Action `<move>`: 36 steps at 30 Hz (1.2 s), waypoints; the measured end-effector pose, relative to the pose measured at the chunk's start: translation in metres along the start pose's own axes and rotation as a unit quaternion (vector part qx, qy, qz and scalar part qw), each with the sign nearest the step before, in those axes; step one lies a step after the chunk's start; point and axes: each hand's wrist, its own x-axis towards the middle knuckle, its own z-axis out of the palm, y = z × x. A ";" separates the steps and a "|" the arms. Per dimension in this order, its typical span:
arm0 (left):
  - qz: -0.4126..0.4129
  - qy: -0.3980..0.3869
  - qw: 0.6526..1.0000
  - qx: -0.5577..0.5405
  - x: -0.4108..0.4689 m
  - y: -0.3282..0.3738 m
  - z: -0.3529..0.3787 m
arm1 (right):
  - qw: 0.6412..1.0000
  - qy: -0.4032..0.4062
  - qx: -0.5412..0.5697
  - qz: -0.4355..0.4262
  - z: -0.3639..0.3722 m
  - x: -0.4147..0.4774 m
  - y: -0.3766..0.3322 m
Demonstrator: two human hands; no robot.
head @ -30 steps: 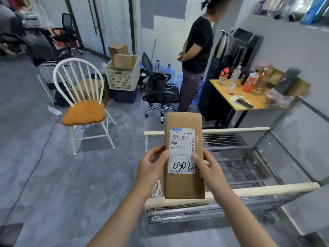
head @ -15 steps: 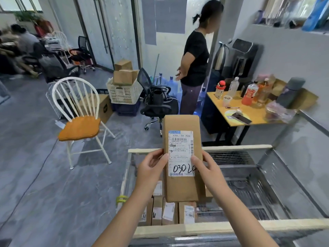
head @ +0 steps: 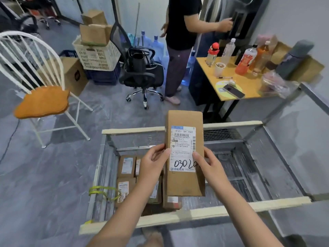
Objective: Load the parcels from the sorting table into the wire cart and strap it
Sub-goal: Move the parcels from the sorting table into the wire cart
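Observation:
I hold a long brown cardboard parcel (head: 184, 182) upright over the wire cart (head: 192, 215), its white shipping label facing me. My left hand (head: 154, 162) grips its left edge and my right hand (head: 207, 164) grips its right edge. Several smaller labelled parcels (head: 126, 166) lie packed on the cart floor at the left, partly hidden behind my left forearm. A yellow strap (head: 101, 190) is tied on the cart's left side rail.
A white chair with an orange cushion (head: 41, 102) stands left of the cart. A black office chair (head: 140, 72), stacked crates and boxes (head: 97, 52) and a standing person (head: 181, 41) are beyond it. A yellow table (head: 236, 84) with bottles sits at the right.
My view has dropped and drawn closer over the cart, showing more of the parcels inside. The parcel stays in both hands. The person behind has reached toward the machine at the right.

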 end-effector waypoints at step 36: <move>-0.371 -0.060 0.920 0.111 0.167 -0.414 0.114 | 0.894 -0.087 -0.185 0.399 -0.037 0.251 0.380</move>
